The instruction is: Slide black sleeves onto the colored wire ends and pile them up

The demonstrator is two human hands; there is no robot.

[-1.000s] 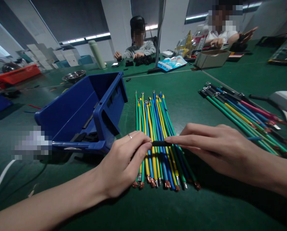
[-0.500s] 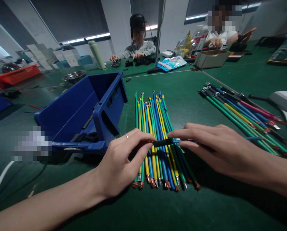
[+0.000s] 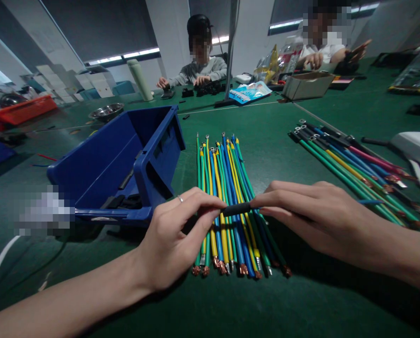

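A short black heat-shrink tube [image 3: 237, 209] spans the gap between my two hands, above the cables. My left hand [image 3: 180, 232] is closed, thumb and fingers pinching the tube's left end. At its right end, my right hand [image 3: 298, 211] is closed on a blue cable [image 3: 370, 202], whose far part shows past the wrist. The cable's end in the tube is hidden. Below lies a row of green, yellow and blue cables [image 3: 226, 180], with metal lugs at the far ends and bare copper at several near ends.
Left of my hands, a blue bin [image 3: 90, 176] holds black tube pieces [image 3: 127, 201]. A second bundle of cables [image 3: 347, 159] lies at the right, near a white device [image 3: 416, 145]. Across the table two people sit by a cardboard box [image 3: 308, 86] and a green bottle [image 3: 140, 80].
My right fingertips have come up to the tube's right end, covering the short stretch of blue cable visible before. My left hand keeps its pinch.
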